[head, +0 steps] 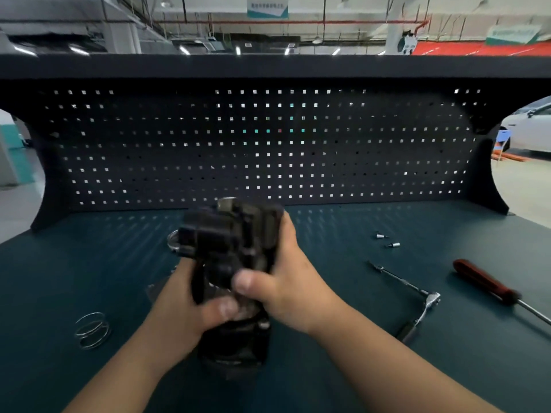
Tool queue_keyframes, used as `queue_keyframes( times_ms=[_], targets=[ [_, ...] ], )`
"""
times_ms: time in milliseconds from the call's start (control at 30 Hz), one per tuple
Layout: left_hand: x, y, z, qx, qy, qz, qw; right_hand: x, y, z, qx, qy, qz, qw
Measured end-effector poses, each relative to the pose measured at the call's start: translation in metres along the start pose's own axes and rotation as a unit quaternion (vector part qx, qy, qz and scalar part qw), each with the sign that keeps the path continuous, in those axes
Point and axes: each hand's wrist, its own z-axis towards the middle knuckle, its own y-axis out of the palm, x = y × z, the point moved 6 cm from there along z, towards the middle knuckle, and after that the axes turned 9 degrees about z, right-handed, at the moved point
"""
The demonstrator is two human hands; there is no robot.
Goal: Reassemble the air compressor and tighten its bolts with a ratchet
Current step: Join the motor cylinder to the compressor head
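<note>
The dark, blurred air compressor [229, 242] is held up over the middle of the bench by both hands. My left hand [182, 311] grips its lower left side, thumb across the front. My right hand [283, 281] wraps its right side, thumb pressing the front. The compressor's lower end [235, 347] shows below my hands. A ratchet [417, 305] with a long extension lies on the bench to the right, untouched. Two small sockets [387, 240] lie beyond it.
A red-handled screwdriver [489, 286] lies at the far right. A coil spring [92, 329] rests on the bench at the left. A metal ring [172, 241] peeks out behind the compressor. The dark pegboard [268, 144] closes the back of the green bench [343, 368].
</note>
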Motion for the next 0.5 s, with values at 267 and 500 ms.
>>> queue_keyframes(
  times_ms=[267,500],
  targets=[
    [-0.01,0.01,0.007,-0.107,-0.117,-0.211,0.964,-0.009,-0.044,0.008,0.088,0.019,-0.059,0.994],
    [0.012,0.004,0.018,-0.153,-0.139,-0.146,0.967,0.007,-0.059,0.007,0.123,-0.012,0.019,0.992]
  ],
)
